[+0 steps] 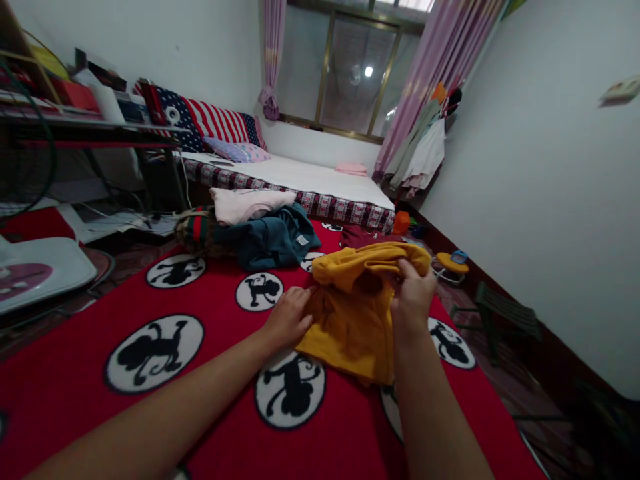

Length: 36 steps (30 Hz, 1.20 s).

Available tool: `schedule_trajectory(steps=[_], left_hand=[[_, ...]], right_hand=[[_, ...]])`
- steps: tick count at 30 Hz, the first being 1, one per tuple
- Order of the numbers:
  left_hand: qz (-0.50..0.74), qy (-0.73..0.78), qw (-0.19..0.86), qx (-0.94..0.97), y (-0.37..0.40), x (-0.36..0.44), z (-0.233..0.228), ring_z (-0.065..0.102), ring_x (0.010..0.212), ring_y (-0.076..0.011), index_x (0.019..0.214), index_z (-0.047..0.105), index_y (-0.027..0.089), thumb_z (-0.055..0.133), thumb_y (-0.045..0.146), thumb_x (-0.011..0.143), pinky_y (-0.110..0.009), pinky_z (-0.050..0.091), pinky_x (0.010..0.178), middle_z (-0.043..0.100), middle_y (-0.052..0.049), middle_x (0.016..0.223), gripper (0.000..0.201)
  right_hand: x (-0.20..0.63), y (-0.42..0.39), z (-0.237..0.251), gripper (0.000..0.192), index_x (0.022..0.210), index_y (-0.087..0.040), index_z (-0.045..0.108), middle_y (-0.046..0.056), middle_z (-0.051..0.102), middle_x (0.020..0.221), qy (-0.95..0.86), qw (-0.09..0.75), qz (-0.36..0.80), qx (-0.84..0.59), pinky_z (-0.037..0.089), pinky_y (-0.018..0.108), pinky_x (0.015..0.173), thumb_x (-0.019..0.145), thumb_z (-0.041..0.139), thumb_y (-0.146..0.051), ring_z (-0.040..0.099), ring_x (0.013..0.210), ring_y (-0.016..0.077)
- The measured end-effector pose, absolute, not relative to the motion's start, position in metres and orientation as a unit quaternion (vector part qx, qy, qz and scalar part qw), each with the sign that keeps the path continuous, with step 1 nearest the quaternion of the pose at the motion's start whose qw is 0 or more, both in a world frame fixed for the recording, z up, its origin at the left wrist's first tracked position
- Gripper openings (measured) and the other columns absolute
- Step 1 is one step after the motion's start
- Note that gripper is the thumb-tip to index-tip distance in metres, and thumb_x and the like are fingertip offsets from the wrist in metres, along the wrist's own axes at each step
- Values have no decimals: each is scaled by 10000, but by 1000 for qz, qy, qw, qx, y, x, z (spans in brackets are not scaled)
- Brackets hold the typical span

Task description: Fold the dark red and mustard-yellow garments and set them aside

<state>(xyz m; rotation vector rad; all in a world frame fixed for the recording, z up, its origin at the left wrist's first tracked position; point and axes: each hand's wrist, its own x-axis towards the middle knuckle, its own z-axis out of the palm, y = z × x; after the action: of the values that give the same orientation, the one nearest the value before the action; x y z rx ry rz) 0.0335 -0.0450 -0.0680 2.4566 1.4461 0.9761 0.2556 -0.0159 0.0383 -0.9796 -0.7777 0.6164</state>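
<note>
A mustard-yellow garment (350, 313) lies bunched on a red blanket (215, 387) printed with black-and-white cartoon circles. My left hand (290, 317) grips its left edge, low against the blanket. My right hand (413, 297) pinches the garment's upper right part and lifts it slightly. Both forearms reach in from the bottom of the view.
Behind the yellow garment lies a heap of clothes: a teal jacket (273, 240), a pale pink piece (247, 203), a striped knit item (197, 230). A mattress (310, 180) with pillows sits under the window. A cluttered shelf (90, 120) stands left, a dark folding chair (500, 310) right.
</note>
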Motion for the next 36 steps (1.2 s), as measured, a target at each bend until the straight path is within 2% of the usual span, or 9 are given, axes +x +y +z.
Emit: schedule_trajectory(steps=[3, 7, 12, 16, 20, 22, 24, 29, 36], left_hand=[[318, 495, 55, 807, -47, 33, -64, 523, 1043, -277, 1352, 465, 105, 649, 311, 819, -442, 449, 934, 608, -139, 1099, 601], [309, 508, 53, 802, -49, 34, -59, 524, 1005, -270, 1329, 498, 132, 658, 363, 826, -433, 441, 905, 622, -121, 1055, 577], [316, 463, 110, 821, -51, 34, -55, 565, 890, -216, 1033, 684, 203, 608, 237, 854, -337, 445, 807, 637, -65, 893, 198], [356, 410, 155, 825, -58, 33, -52, 580, 808, -166, 976, 702, 211, 565, 209, 871, -276, 442, 726, 608, -42, 871, 173], [411, 366, 206, 809, -66, 37, -49, 588, 787, -145, 976, 707, 207, 577, 185, 846, -253, 453, 719, 618, -36, 870, 185], [444, 382, 232, 777, -66, 37, -47, 603, 782, -145, 965, 716, 208, 590, 183, 826, -253, 464, 723, 644, -31, 863, 189], [486, 417, 253, 725, -61, 31, -42, 625, 809, -161, 925, 726, 203, 613, 204, 800, -258, 480, 724, 678, -36, 876, 169], [618, 463, 318, 550, -43, -2, 1, 624, 603, -157, 922, 702, 162, 693, 325, 740, -233, 473, 525, 680, -14, 729, 244], [732, 344, 282, 515, -89, -23, 90, 572, 537, -91, 767, 682, 184, 786, 191, 643, -168, 442, 466, 626, 40, 669, 162]], right_hand=[[286, -7, 40, 445, 1115, -245, 462, 34, 594, 1172, -268, 836, 191, -439, 536, 376, 866, 685, 579, -240, 623, 1031, 175], [305, -1, 26, 585, 1230, -235, 392, 101, 458, 1380, -334, 787, 85, -511, 396, 407, 1059, 680, 590, -242, 498, 1255, 197], [274, -10, 13, 743, 1381, -185, 347, 166, 414, 1403, -536, 583, 61, -608, 436, 423, 1004, 699, 622, -297, 546, 1174, 266], [253, -19, 4, 928, 1499, -271, 215, 152, 255, 1521, -625, 351, -29, -697, 424, 469, 989, 681, 652, -228, 447, 1280, 330], [263, -21, -7, 763, 1462, -230, 366, 164, 501, 1331, -625, 267, -39, -732, 437, 473, 943, 726, 561, -182, 535, 1158, 338], [276, -17, -10, 599, 1319, -222, 560, 133, 613, 1178, -609, 304, -5, -733, 449, 461, 924, 729, 483, -159, 592, 1044, 306], [289, -12, -9, 520, 1143, -196, 673, 100, 668, 1064, -574, 425, 30, -699, 459, 433, 927, 684, 435, -148, 610, 986, 267], [306, 0, 9, 524, 1050, -128, 639, 66, 661, 973, -340, 778, 99, -519, 506, 387, 893, 601, 378, -194, 626, 913, 203], [295, -6, 30, 298, 967, -198, 579, 26, 619, 974, -346, 855, 99, -374, 492, 392, 954, 709, 494, -320, 620, 952, 188]])
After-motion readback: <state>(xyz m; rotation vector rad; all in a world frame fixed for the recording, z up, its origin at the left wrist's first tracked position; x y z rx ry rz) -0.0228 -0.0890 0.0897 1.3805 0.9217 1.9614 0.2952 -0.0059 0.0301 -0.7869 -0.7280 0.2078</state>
